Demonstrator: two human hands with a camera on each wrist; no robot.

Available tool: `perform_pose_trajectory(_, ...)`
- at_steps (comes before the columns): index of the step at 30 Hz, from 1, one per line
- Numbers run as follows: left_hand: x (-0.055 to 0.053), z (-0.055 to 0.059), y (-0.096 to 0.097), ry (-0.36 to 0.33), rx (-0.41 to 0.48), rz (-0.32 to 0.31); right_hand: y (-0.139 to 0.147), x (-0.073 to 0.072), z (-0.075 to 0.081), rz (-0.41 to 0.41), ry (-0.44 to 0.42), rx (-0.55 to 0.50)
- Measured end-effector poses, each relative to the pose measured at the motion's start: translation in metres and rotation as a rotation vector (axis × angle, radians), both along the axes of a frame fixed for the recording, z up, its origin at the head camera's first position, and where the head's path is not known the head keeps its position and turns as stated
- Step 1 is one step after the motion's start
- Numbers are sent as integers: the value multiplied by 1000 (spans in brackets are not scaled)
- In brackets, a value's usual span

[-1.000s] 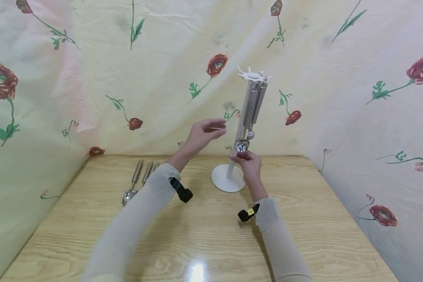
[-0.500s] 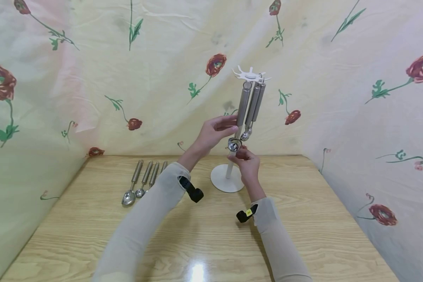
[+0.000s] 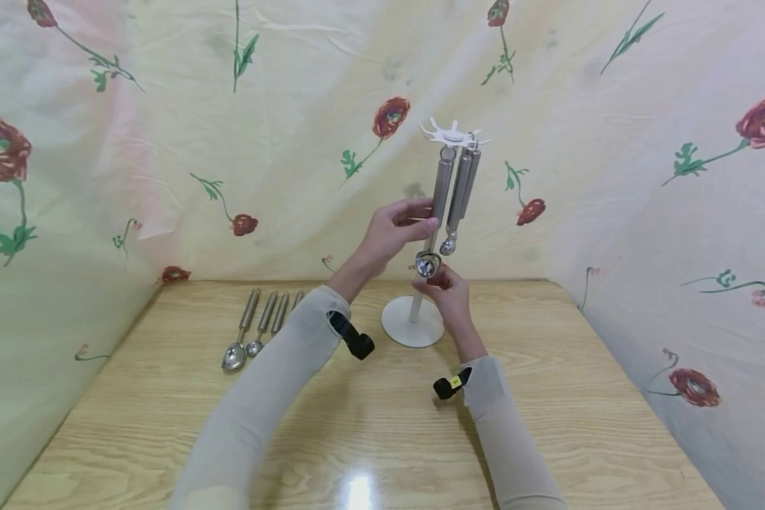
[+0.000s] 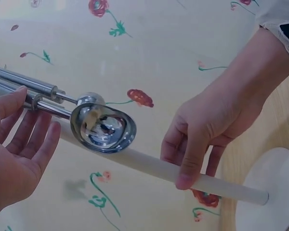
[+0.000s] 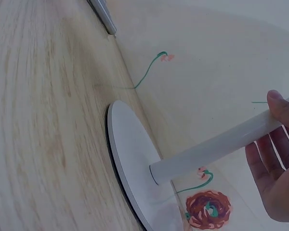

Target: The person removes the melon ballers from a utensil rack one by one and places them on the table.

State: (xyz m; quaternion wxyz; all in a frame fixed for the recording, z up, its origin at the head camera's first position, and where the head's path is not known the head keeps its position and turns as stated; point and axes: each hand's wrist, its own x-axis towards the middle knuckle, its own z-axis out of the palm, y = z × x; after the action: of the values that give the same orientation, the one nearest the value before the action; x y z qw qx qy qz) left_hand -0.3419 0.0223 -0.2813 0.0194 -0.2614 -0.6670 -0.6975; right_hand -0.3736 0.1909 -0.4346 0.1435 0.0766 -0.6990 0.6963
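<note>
A white stand with a round base and a ring of hooks on top bears several hanging steel utensils. My left hand pinches the handle of the nearest one, a scoop with a polished oval bowl, between thumb and fingers. Behind it in the head view hang other handles, one ending in a small rounded scoop. Lower down, my right hand holds the white pole below the scoop's bowl, thumb on one side and fingers on the other.
More steel scoops lie in a row at the table's back left, one with a large bowl and one with a small bowl; my left sleeve covers part of the row. Flowered cloth rises behind the wooden table.
My left hand has moved right and up to the hanging scoop and grips its handle. The hook ring and its utensils have turned, bringing that scoop leftward. My right hand has stayed on the pole.
</note>
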Motion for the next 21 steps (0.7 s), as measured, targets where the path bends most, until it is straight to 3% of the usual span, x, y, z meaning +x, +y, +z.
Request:
perform_pose_trajectory(10, 2, 13, 0, 39, 12, 12, 6, 1, -2, 177, 7, -7)
perform_pose_trajectory(21, 3, 22, 0, 67, 9, 14, 8, 1, -1, 197, -45, 44)
